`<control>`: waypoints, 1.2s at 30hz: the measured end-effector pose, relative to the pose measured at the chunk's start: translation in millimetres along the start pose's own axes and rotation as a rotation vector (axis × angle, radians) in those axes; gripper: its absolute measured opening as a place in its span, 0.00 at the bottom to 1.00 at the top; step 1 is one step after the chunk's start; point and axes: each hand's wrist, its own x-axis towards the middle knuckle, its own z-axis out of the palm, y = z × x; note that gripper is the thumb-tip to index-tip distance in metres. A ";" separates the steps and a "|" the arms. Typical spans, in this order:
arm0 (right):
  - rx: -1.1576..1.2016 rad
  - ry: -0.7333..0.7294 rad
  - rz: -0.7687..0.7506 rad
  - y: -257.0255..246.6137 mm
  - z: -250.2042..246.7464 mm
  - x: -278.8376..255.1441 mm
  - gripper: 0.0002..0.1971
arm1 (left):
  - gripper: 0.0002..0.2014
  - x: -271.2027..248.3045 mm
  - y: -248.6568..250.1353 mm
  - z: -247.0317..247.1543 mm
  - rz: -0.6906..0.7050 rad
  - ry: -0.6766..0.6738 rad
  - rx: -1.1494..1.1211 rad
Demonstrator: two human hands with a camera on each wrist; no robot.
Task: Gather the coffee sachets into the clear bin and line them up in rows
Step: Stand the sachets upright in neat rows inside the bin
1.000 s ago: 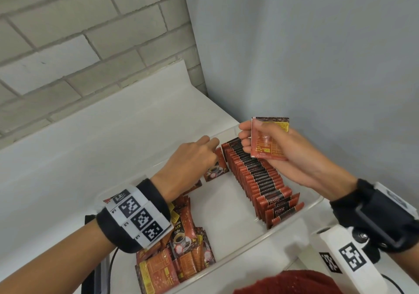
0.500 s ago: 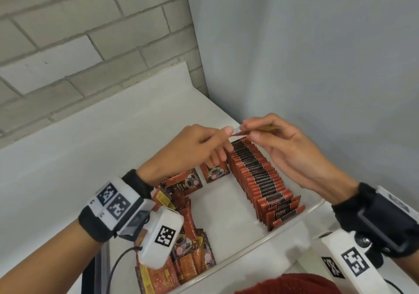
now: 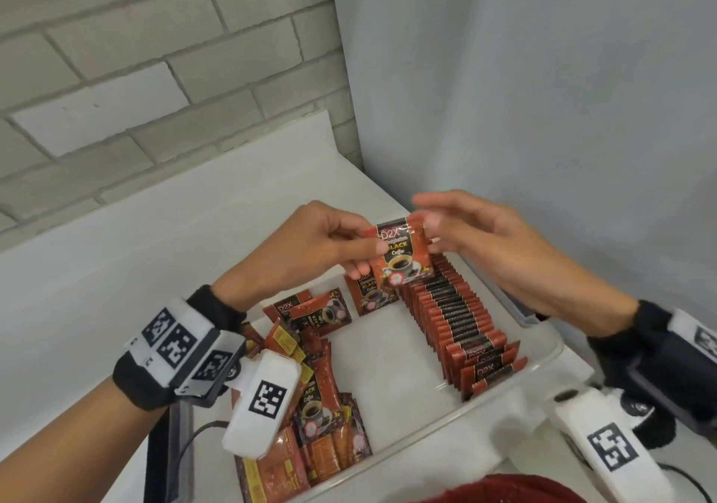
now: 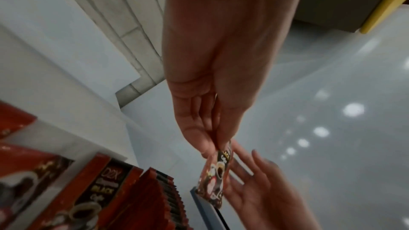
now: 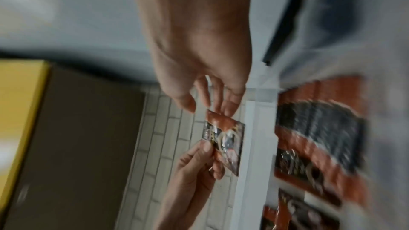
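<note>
In the middle of the head view the left hand pinches one coffee sachet between thumb and fingers, its printed front facing the camera; the right hand is at the sachet's upper right corner with fingers loosely extended, and whether it grips or only touches there cannot be told. The sachet is in the air above the far end of the clear bin; under it, on the right side of the bin, a row of sachets stands upright on edge; loose sachets lie in a heap at lower left of the bin; the bin stands on a white counter.
</note>
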 end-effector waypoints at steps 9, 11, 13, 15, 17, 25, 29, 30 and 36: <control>-0.937 -0.301 -0.108 -27.8 28.7 43.5 0.05 | 0.09 -13.5 -20.4 -10.8 -0.107 0.069 0.256; -1.023 -0.352 -0.109 -23.3 36.7 50.2 0.06 | 0.11 -18.2 -26.2 -15.2 -0.154 0.094 0.265; -1.100 -0.396 -0.106 -17.9 42.7 55.5 0.07 | 0.14 -22.3 -31.3 -17.9 -0.208 0.099 0.258; -1.163 -0.433 -0.094 -14.2 46.7 60.9 0.08 | 0.15 -25.8 -36.7 -17.6 -0.287 0.034 0.237; -1.219 -0.469 -0.076 -11.6 50.6 66.9 0.09 | 0.14 -28.6 -42.9 -14.7 -0.349 -0.096 0.222; -1.344 -0.544 -0.052 -8.8 60.4 78.0 0.07 | 0.18 -14.5 -50.8 11.2 -0.397 -0.476 0.275; -1.396 -0.561 -0.016 -8.7 63.2 73.0 0.07 | 0.23 -3.8 -45.4 23.1 -0.380 -0.556 0.370; -1.389 -0.557 -0.002 -9.6 63.0 73.1 0.07 | 0.24 -2.1 -45.0 25.4 -0.370 -0.555 0.413; -1.166 -0.543 0.121 -49.4 39.3 64.9 0.06 | 0.25 -3.3 -42.1 26.0 -0.362 -0.530 0.428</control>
